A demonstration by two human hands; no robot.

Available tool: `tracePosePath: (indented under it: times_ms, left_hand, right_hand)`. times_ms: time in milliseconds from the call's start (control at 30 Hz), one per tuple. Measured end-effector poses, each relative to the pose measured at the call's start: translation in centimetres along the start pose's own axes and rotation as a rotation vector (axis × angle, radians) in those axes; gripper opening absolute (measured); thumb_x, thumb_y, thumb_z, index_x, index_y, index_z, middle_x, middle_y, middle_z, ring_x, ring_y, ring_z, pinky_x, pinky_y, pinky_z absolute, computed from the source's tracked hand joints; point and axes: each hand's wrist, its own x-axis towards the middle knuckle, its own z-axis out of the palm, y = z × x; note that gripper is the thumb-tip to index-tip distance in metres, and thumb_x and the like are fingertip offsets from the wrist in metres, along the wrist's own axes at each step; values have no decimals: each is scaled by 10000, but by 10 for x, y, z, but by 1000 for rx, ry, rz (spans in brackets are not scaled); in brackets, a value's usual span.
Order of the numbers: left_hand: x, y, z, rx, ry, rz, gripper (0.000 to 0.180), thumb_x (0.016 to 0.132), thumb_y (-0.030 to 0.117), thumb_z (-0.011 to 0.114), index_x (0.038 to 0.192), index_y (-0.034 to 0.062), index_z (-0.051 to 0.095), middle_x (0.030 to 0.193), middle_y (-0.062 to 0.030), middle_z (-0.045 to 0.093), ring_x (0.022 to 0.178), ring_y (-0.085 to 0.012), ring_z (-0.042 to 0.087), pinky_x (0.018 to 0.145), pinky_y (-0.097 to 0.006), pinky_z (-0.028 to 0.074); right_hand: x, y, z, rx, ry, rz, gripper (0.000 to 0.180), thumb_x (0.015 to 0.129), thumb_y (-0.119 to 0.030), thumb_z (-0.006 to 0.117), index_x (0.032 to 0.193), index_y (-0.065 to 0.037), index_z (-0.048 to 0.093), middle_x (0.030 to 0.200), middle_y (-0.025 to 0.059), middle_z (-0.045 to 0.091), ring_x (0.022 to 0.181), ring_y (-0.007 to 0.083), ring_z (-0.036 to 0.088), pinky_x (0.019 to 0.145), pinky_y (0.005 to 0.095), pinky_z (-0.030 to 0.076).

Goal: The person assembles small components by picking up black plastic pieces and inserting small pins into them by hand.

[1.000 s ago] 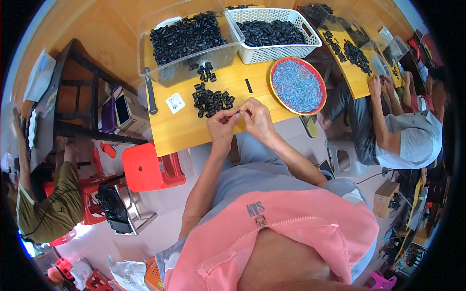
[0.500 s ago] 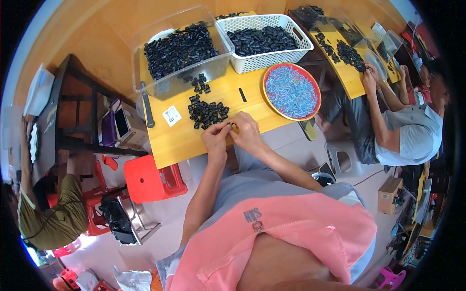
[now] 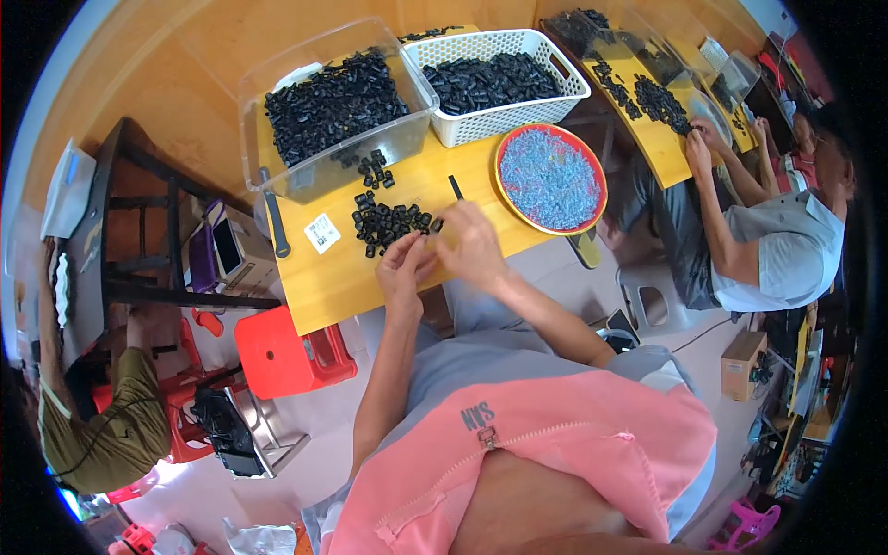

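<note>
Short, barrel-shaped black pieces (image 3: 381, 222) with a faint sheen are heaped on the smooth yellow table (image 3: 347, 291), just beyond the hands, and a few are strung out toward a clear plastic bin (image 3: 407, 137). The bin is filled with more black parts, as is a white basket (image 3: 504, 120) whose walls are pierced by rows of small holes. On the right, a round red tray (image 3: 595, 159) with a yellow rim is covered by thin, bluish, needle-like bits. A flat white square label (image 3: 322, 233) is laid left of the heap.

The left hand (image 3: 403, 269) is held with thumb and fingers drawn narrowly together; whether anything is pinched there cannot be told. The right hand (image 3: 470, 248) is blurred — its fingers are curled near the left fingertips, and their grip cannot be made out. The heap's near edge is partly hidden by the hands, and a black strip (image 3: 454, 185) is partly covered by the right hand.
</note>
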Motion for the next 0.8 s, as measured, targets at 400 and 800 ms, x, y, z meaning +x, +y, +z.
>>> tracePosePath:
  times_ms: [400, 800]
  left_hand:
    - [-15, -8, -11, -5, -21, -48, 150, 818, 143, 595, 921, 34, 585, 832, -54, 609, 688, -131, 596, 599, -245, 504]
    - [-12, -19, -25, 63, -43, -32, 134, 824, 112, 577, 907, 6, 575, 804, -60, 603, 656, -121, 595, 582, -222, 506]
  right_hand:
    - [98, 52, -22, -196, 179, -68, 234, 687, -56, 621, 912, -1, 583, 864, 149, 580, 813, 317, 555, 728, 386, 442]
    - [78, 45, 90, -153, -108, 328, 182, 656, -185, 694, 742, -41, 624, 730, 129, 605, 696, 276, 595, 648, 372, 466]
